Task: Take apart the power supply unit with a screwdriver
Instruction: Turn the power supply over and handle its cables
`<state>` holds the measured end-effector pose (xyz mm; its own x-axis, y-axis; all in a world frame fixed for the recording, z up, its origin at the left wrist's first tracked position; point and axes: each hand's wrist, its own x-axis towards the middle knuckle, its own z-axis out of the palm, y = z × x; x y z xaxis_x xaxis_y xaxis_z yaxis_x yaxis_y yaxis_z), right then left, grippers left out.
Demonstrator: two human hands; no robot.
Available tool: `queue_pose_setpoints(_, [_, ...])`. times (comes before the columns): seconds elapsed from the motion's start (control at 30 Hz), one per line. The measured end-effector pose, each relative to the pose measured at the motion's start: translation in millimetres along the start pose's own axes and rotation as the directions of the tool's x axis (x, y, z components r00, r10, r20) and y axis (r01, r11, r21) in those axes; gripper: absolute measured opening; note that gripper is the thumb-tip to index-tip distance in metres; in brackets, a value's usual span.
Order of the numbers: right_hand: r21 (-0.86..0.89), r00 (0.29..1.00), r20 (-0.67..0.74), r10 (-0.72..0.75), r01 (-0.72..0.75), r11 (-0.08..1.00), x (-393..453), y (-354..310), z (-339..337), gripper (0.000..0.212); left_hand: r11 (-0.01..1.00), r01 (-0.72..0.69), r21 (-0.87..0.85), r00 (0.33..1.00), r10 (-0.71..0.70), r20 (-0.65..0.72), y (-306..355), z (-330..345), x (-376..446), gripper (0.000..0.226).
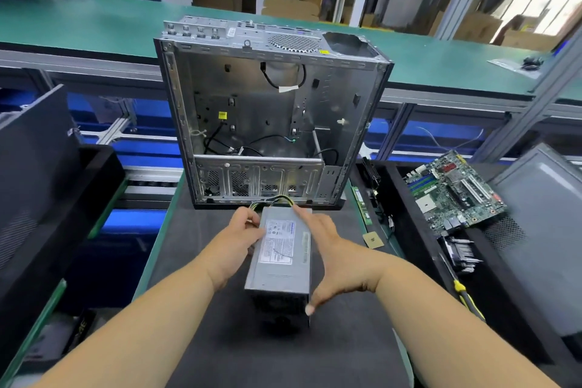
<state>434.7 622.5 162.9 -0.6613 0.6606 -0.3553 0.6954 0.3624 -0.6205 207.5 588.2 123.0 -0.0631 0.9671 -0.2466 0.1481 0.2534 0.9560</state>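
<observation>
Holding the power supply unit (pixel 278 257) from both sides: left hand (pixel 234 241) at its left flank, fingers curled at the far left corner where the wire bundle (pixel 273 200) leaves the box; right hand (pixel 327 257) spread wide along the right flank, index finger reaching the far corner, thumb at the near corner, fingers fairly straight.

Power supply unit: grey metal box, lying lengthwise on the dark mat of the surface (pixel 204 261), midway between left and right edges, near end facing the person. Lid appears in place; no screws visibly out. White rating label (pixel 277 241) on top, dense small print and a blue heading, unreadable. Narrow sticker beside it, unreadable.

Screwdriver (pixel 463 291): yellow-and-black handle, lying in the black tray (pixel 409 230) at the right edge, well apart from both hands, not picked up.

Computer case (pixel 271 116): bare metal shell, open side toward the person, standing at the far edge of the mat, just behind the unit. Mostly stripped; loose black cables and a small yellow tag inside.

Circuit board (pixel 453 189): green, in the right-hand tray beyond the screwdriver. Markings too small to read.

Grey panel (pixel 541 230): far right, leaning.

Progress, judged: unit is out of the case and set down for work; opening it has not begun. Left to do: take the screwdriver, remove the cover screws, lift the cover.
</observation>
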Motion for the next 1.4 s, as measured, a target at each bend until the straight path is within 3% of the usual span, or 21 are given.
queue_pose_setpoints(0.23, [0.099,0.995,0.076,0.059,-0.066,0.993,-14,8,-7,0.146,0.992,-0.002,-0.128,0.998,0.011,0.07,10,22,2,0.036])
queue_pose_setpoints(0.37, [0.261,0.994,0.095,0.063,-0.085,0.962,-8,7,-13,0.137,0.99,0.023,-0.141,0.995,-0.009,0.099,11,25,2,0.037])
queue_pose_setpoints(0.53, [0.48,0.941,-0.205,0.27,-0.144,0.865,16,-7,-6,0.103,0.986,0.016,-0.164,0.991,0.005,0.131,8,29,4,0.026])
queue_pose_setpoints(0.6, [0.506,0.911,-0.269,0.313,-0.143,0.851,25,-13,1,0.103,0.987,-0.006,-0.164,0.992,0.026,0.121,5,29,5,0.025])
queue_pose_setpoints(0.73, [0.564,0.893,-0.316,0.321,-0.096,0.82,34,-13,10,0.106,0.984,-0.038,-0.174,0.99,0.061,0.128,0,28,4,0.027])
queue_pose_setpoints(0.93, [0.55,0.896,-0.34,0.285,-0.056,0.834,29,-12,14,0.056,0.991,-0.112,-0.078,0.987,0.12,0.107,0,30,3,0.027])
queue_pose_setpoints(1.4, [0.583,0.869,-0.377,0.319,-0.044,0.811,24,-9,16,0.057,0.983,-0.148,-0.111,0.985,0.157,0.075,-5,33,10,0.022])
